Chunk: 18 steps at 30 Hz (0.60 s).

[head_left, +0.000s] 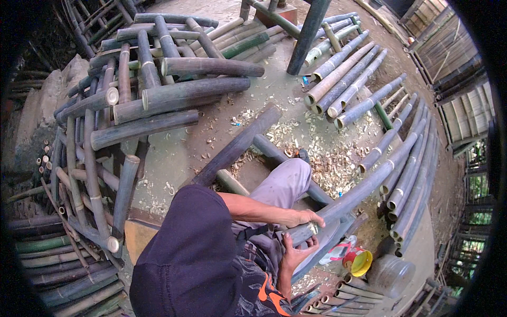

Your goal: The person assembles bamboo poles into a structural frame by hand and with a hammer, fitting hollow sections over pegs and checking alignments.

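Note:
A long grey-green bamboo pole [354, 198] slants from my lap toward the far right. Over its near end lies my left hand [306, 217], fingers closed round the upper side. My right hand [299, 254] is at the underside of the same end, thumb up against the pole and fingers curled. A pale patch shows on the pole between the two hands; whether it is a cut or something held there is too small to tell. My bent knee [293, 174] in grey trousers is beyond the left forearm.
Stacked bamboo poles [206, 66] fill the left and back. More poles [417, 179] lie at the right. Pale shavings [335, 171] cover the floor ahead. A red and yellow tin [360, 261] and a clear plastic container [391, 277] stand near my right. A dark post [309, 37] rises at the back.

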{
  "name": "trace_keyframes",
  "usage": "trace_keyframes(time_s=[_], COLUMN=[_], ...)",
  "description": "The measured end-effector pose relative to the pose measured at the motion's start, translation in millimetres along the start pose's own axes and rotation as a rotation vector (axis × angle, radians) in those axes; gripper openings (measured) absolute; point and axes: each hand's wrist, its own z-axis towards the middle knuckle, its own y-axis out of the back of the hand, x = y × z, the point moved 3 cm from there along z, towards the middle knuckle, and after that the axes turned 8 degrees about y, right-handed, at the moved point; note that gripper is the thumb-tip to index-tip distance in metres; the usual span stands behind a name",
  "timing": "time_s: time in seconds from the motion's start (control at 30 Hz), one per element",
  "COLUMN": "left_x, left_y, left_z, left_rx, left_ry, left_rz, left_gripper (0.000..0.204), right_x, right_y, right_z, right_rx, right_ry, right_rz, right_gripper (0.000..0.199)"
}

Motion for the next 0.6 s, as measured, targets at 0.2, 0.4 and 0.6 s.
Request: trace_keyframes(time_s=[0.2, 0.4, 0.6], left_x=[-5, 0, 3], left_y=[-9, 0, 2], left_z=[-12, -4, -7], left_rx=[-0.035, -0.017, -0.007], left_ry=[0.021, 0.016, -0.003], left_rz=[-0.051, -0.051, -0.065], left_gripper=[0.028, 0.032, 0.032], right_x=[-20, -19, -16], right_y=[6, 3, -1], right_z=[3, 2, -1], right_rx=[-0.003, 0.021, 0.018], right_ry=[0.027, 0.026, -0.005], right_rz=[-0.028, -0.03, -0.009], right_gripper=[0.078, 0.078, 0.08])
